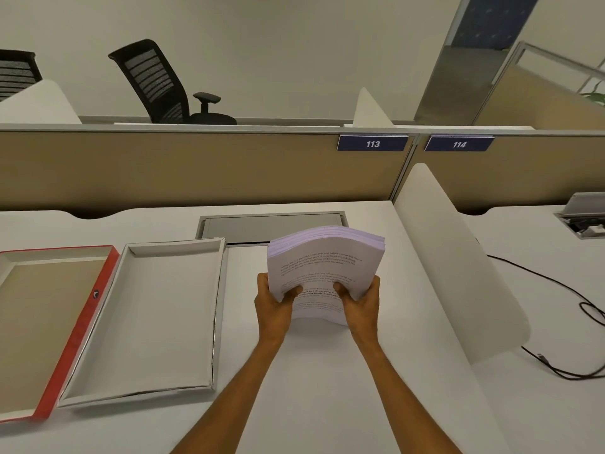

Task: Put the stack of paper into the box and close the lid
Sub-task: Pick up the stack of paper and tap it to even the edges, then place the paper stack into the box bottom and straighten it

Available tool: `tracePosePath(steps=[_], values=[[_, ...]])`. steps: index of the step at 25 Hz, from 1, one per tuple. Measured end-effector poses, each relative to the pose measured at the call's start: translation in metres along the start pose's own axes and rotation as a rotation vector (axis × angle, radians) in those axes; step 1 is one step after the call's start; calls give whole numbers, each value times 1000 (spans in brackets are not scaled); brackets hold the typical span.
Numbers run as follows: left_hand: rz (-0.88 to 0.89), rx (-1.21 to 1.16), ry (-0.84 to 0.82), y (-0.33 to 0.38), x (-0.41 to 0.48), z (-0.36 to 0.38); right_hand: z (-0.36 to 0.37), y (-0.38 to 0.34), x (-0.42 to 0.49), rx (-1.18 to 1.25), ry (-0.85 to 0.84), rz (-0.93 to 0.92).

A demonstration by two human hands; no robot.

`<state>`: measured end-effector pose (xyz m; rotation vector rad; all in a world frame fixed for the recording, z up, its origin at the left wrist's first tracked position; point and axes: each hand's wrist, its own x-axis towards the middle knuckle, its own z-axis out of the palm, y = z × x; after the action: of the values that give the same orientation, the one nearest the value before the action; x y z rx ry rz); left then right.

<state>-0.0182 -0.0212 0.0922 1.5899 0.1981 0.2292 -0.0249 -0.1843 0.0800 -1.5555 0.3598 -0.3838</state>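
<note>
Stack of paper (pixel 327 260): white sheets, faint lilac cast, top page carrying lines of black print. Box (pixel 147 319): pale grey-white inside and on walls; lid (pixel 42 326) beside it: red rim, tan interior. Bench (pixel 327 388) white; partition (pixel 196 172) tan with navy plates (pixel 373 144) numbered in white; chair (pixel 160 83) black; cable (pixel 563 296) black.

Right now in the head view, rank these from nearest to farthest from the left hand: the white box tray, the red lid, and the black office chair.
From the left hand, which grips the paper stack:
1. White box tray, just to its left on the desk.
2. Red lid, farther left, beyond the tray.
3. Black office chair, far back behind the partition.
</note>
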Motion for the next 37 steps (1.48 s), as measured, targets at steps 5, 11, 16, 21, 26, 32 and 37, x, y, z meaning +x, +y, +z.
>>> tracePosePath(steps=[5, 11, 16, 21, 26, 32, 37], values=[[-10, 48, -59, -2, 9, -8, -4, 1, 6, -48, -56, 7], [-36, 86, -98, -8, 12, -10, -2, 1, 5, -85, -48, 12], [-57, 97, -88, -7, 12, -7, 13, 3, -3, -79, 32, 22], [-71, 161, -107, 2, 20, -5, 19, -10, -1, -112, 78, 52], [-82, 316, -136, 32, 43, -10, 33, -39, 11, -305, 84, 168], [-180, 435, -132, 33, 72, -54, 62, -65, 19, -635, -136, 266], [-222, 461, -104, 27, 73, -109, 109, -54, -4, -673, -240, 269]])
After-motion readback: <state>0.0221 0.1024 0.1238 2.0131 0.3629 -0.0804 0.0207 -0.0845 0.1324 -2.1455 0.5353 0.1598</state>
